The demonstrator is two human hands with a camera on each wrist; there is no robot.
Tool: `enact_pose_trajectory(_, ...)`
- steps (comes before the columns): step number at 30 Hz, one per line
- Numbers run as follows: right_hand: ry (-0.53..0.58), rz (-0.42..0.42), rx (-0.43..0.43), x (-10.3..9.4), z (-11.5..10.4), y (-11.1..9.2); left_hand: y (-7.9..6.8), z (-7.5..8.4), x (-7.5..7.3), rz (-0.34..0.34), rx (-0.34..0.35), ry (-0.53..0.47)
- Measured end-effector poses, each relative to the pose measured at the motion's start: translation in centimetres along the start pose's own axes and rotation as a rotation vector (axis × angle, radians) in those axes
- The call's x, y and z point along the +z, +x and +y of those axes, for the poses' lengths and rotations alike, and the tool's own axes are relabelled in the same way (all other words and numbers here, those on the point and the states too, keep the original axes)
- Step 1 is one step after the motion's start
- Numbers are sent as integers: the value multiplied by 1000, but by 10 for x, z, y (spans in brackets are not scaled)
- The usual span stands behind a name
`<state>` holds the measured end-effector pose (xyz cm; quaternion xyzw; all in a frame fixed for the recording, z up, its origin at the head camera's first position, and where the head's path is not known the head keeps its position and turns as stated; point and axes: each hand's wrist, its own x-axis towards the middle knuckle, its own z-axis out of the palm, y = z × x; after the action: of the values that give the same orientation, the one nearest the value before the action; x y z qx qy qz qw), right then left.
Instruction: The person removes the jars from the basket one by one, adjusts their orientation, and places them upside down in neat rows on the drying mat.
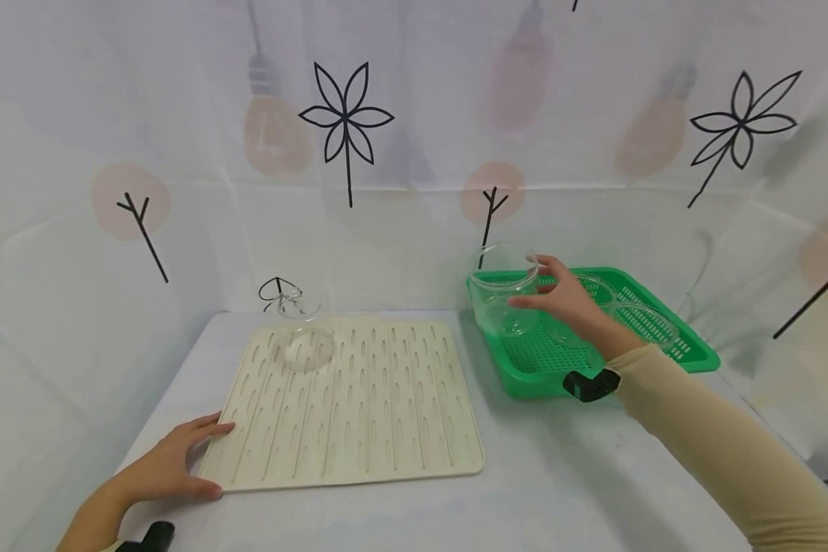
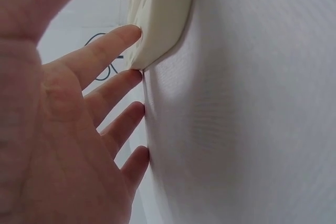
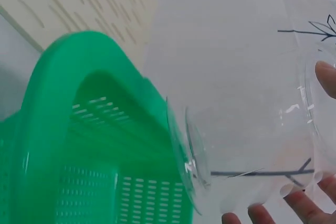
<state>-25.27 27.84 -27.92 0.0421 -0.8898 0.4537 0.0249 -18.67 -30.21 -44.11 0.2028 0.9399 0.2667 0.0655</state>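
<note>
My right hand (image 1: 566, 295) holds a clear round container (image 1: 504, 295), fingers and thumb spread around its side, over the left part of the green basket (image 1: 524, 383). In the right wrist view, the rim of the clear container (image 3: 191, 163) shows beside the green basket (image 3: 50, 93). At the front left corner of the cream drying mat (image 1: 379, 437) is my left hand (image 1: 165, 464), its fingers extended and touching the mat's edge. Another clear vessel (image 1: 307, 349) stands on the back left of the mat. The left wrist view shows the left hand (image 2: 73, 119) with fingertips against the cream mat (image 2: 165, 17).
More clear glassware (image 1: 645, 322) lies inside the basket, its outlines hard to make out. White cloth covers the table (image 1: 524, 491). A printed curtain (image 1: 414, 153) hangs close behind the mat and basket.
</note>
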Motion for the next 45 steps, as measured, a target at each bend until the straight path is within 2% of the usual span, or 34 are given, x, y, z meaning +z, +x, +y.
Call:
enact_pose_trajectory(4, 24, -14, -31, 8, -5, -3, -1, 0, -1, -5, -2, 11)
enact_pose_trajectory(12, 13, -28, -33, 22, -13, -4, -1, 2, -2, 0, 56, 48)
enact_pose_trajectory(17, 22, -44, -53, 28, -16, -3, 6, 10, -3, 42, 54, 58)
enact_pose_trajectory(22, 22, -64, -72, 36, -20, -4, 18, 28, -5, 94, 74, 6)
enact_pose_trajectory(29, 4, -65, -63, 45, -24, -2, 41, 55, -4, 129, 114, -71)
enact_pose_trajectory(36, 23, -85, -93, 55, -28, 2, 65, 82, 0, 147, 150, -141)
enact_pose_trajectory(45, 36, -110, -100, 69, -37, 4, 96, 119, 3, 198, 239, -228)
